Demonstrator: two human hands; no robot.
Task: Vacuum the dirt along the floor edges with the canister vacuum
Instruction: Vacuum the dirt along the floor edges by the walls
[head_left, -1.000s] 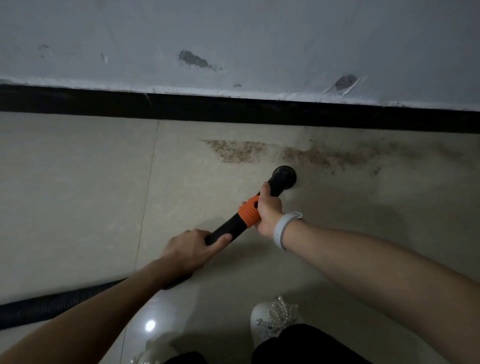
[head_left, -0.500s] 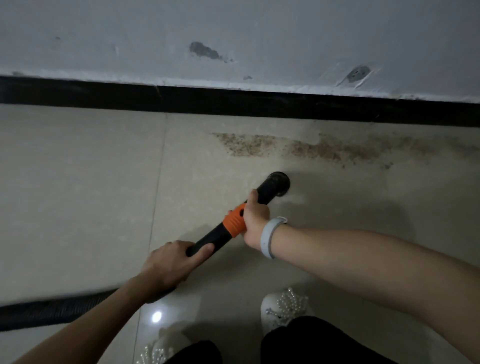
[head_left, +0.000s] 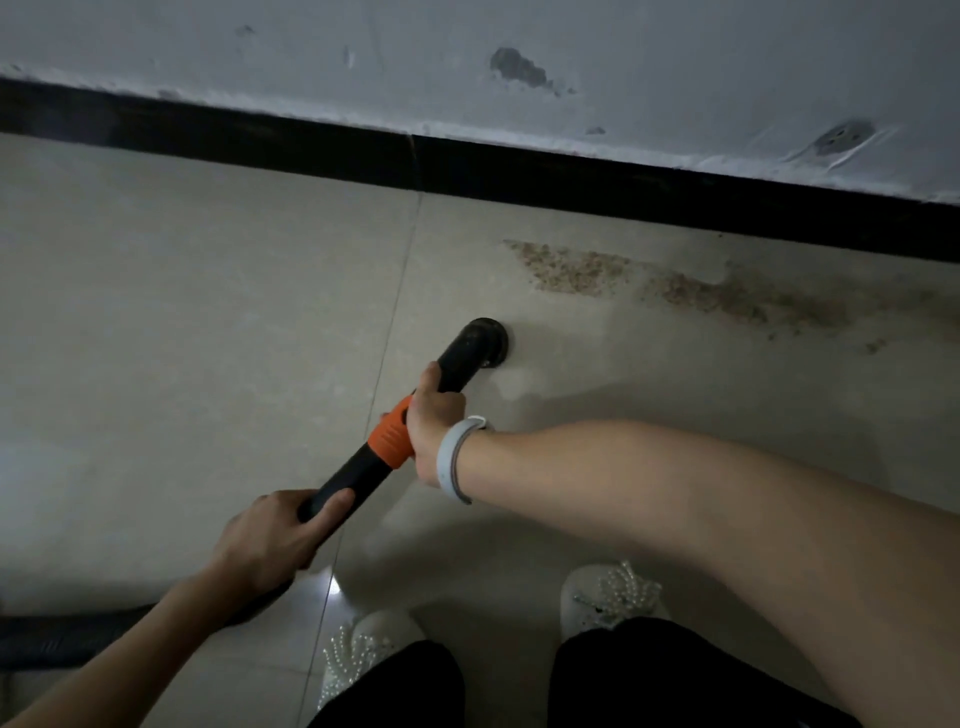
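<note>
Dirt band (head_left: 691, 288) along baseboard (head_left: 571, 174) unvacuumed; we clamp both hands' fingers on wand (head_left: 415, 421), nozzle (head_left: 485, 343) near, apart.

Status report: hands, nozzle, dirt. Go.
Left hand and right hand both clamped on vacuum wand. Nozzle on tile, short of dirt strip by baseboard. Nothing between them.

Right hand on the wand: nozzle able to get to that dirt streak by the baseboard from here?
Probably yes. The nozzle sits on bare tile just short of the dirt streak, nothing lies between them, and the right hand has forward room.
</note>
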